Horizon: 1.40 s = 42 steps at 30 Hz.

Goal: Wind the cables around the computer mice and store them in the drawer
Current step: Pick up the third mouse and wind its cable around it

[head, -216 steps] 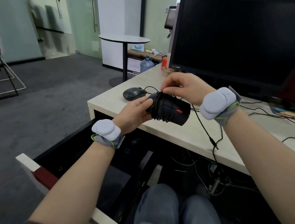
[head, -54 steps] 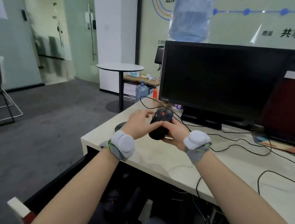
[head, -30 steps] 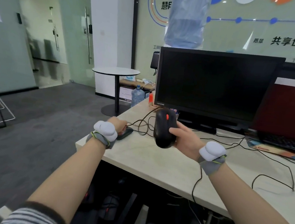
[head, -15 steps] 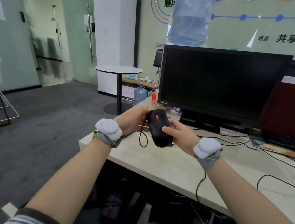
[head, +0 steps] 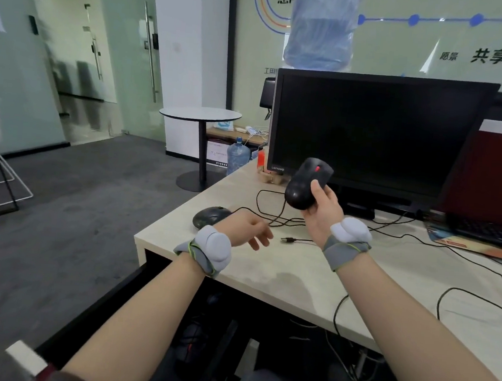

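My right hand [head: 322,210] grips a black mouse with a red wheel [head: 305,184], raised above the desk in front of the monitor. Its black cable [head: 268,205] hangs down and loops loosely over the desk, with the USB plug [head: 288,239] lying free near my left hand. My left hand [head: 248,228] hovers low over the desk with relaxed fingers, holding nothing. A second, dark grey mouse [head: 211,215] lies on the desk just beyond my left wrist. The open black drawer [head: 97,307] sits below the desk edge; a cable-wound black mouse [head: 192,341] lies inside.
A black monitor [head: 376,131] stands at the back of the beige desk [head: 296,282]. A keyboard [head: 489,232] and other black cables [head: 478,289] lie on the right. A round side table [head: 200,114] and a water bottle [head: 236,158] stand on the floor behind.
My left hand has let go of the cable and dropped towards the desk. My right hand has lifted the mouse higher and to the right, and the cable now lies unwound on the desk.
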Motion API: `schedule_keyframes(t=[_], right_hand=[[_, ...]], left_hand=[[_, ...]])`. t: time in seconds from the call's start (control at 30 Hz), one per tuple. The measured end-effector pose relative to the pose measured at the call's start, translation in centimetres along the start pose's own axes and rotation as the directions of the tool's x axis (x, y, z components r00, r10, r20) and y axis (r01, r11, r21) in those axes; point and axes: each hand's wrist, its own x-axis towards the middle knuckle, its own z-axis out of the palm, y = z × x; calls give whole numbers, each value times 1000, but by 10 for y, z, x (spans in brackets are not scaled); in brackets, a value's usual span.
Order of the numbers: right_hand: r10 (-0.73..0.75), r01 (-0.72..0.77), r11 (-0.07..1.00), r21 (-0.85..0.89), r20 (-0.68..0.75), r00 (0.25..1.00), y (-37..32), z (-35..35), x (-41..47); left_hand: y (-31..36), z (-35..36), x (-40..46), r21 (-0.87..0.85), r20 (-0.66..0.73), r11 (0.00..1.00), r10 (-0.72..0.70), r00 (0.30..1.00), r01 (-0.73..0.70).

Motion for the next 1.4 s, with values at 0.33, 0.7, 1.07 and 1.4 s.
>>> schedule_keyframes(t=[0.33, 0.7, 1.07, 1.4], right_hand=[[272, -274, 961, -19, 205, 940, 20, -8, -13], [349, -223, 897, -382, 303, 886, 22, 4, -27], [661, -586, 743, -323, 220, 717, 13, 8, -30], [582, -579, 809, -100, 279, 764, 10, 1, -30]], left_hand=[[-8, 19, 2, 105, 142, 994, 15, 990, -30], [0, -2, 10, -686, -349, 694, -50, 936, -219], [-3, -12, 7, -776, -466, 485, -12, 885, -402], [-6, -5, 8, -828, -442, 369, 34, 896, -422]])
